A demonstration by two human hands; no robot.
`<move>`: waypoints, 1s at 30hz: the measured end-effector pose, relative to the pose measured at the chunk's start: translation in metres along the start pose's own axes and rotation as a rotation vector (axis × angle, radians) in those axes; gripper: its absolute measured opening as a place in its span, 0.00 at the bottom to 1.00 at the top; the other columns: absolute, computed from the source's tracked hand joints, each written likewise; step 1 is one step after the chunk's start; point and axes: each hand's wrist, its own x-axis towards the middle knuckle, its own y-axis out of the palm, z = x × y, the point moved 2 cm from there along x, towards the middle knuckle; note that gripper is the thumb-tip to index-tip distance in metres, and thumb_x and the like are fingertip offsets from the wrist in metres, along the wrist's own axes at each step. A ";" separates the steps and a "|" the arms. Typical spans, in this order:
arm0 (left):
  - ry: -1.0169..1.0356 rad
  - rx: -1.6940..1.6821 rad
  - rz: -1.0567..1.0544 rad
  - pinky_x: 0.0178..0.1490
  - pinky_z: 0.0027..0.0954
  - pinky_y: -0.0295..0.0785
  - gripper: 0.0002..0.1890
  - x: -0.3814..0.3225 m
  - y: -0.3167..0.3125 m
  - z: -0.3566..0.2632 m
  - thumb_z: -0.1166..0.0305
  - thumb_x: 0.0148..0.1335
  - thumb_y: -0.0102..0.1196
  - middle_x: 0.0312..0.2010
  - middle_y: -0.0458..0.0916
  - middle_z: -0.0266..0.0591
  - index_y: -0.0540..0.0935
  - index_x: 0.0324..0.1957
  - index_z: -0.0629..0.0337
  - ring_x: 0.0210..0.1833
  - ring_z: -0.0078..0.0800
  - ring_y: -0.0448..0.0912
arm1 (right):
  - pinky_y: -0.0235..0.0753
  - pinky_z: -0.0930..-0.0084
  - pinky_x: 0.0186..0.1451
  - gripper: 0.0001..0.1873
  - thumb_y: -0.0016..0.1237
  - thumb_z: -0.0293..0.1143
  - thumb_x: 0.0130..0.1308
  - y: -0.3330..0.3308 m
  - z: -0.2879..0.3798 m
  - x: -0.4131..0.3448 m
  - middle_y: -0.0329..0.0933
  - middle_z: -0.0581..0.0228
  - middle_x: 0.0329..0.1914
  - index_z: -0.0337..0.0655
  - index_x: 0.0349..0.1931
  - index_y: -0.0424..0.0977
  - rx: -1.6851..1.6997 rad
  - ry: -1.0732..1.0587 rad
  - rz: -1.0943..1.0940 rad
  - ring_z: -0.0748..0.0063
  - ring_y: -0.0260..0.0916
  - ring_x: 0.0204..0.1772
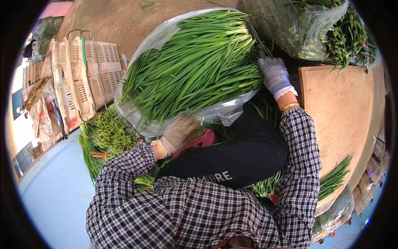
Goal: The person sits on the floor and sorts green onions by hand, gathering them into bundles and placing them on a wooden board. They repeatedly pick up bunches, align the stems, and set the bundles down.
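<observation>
A large pile of long green garlic chives (192, 65) lies in an opened clear plastic bag (214, 116) in front of me. The pale stem ends point to the right, and the leaf tips to the left. My left hand (182, 132), in a thin work glove, is at the bag's near edge; its fingertips are blurred. My right hand (275, 73), in a bluish-white glove, is at the right side of the pile with its fingers bent against the edge. What lies under those fingers is hidden.
A plastic crate (105, 70) with metal handles stands left. Below it are banded bundles of flowering stems (115, 133). A wooden board (339, 118) at right bears loose chives (334, 179). Another bag of greens (345, 37) stands far right. A pink stool (206, 140) shows beside my leg.
</observation>
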 end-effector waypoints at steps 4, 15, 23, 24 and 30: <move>-0.094 0.004 0.028 0.60 0.44 0.63 0.29 -0.029 0.038 0.020 0.68 0.53 0.56 0.53 0.70 0.53 0.66 0.58 0.62 0.55 0.48 0.69 | 0.66 0.62 0.54 0.20 0.47 0.27 0.55 0.011 -0.010 0.002 0.71 0.62 0.54 0.51 0.50 0.70 0.036 0.077 -0.018 0.62 0.68 0.57; -0.184 -0.102 -0.429 0.47 0.40 0.72 0.18 -0.037 0.009 0.037 0.72 0.52 0.56 0.42 0.78 0.50 0.76 0.48 0.59 0.44 0.45 0.77 | 0.66 0.58 0.59 0.31 0.55 0.26 0.46 0.000 -0.011 0.002 0.71 0.55 0.54 0.43 0.56 0.64 0.078 0.003 0.199 0.55 0.69 0.58; -1.162 0.128 -0.410 0.58 0.41 0.65 0.24 -0.056 -0.059 0.170 0.54 0.62 0.47 0.50 0.76 0.55 0.73 0.55 0.58 0.54 0.48 0.73 | 0.70 0.62 0.57 0.41 0.69 0.37 0.34 -0.004 -0.012 0.004 0.71 0.55 0.52 0.42 0.55 0.67 0.012 0.131 0.425 0.52 0.69 0.56; -1.201 0.057 -0.275 0.58 0.41 0.65 0.24 -0.061 -0.054 0.185 0.54 0.62 0.46 0.49 0.76 0.56 0.72 0.56 0.56 0.54 0.48 0.73 | 0.70 0.61 0.58 0.41 0.68 0.36 0.36 -0.002 -0.012 0.002 0.71 0.55 0.53 0.43 0.56 0.67 0.016 0.127 0.382 0.52 0.69 0.57; -1.197 -0.057 -0.071 0.54 0.42 0.67 0.23 -0.077 -0.030 0.268 0.55 0.65 0.37 0.47 0.76 0.58 0.78 0.46 0.61 0.51 0.50 0.74 | 0.72 0.64 0.56 0.37 0.61 0.34 0.42 0.023 -0.015 -0.012 0.74 0.53 0.51 0.42 0.57 0.64 0.129 0.076 0.280 0.53 0.70 0.55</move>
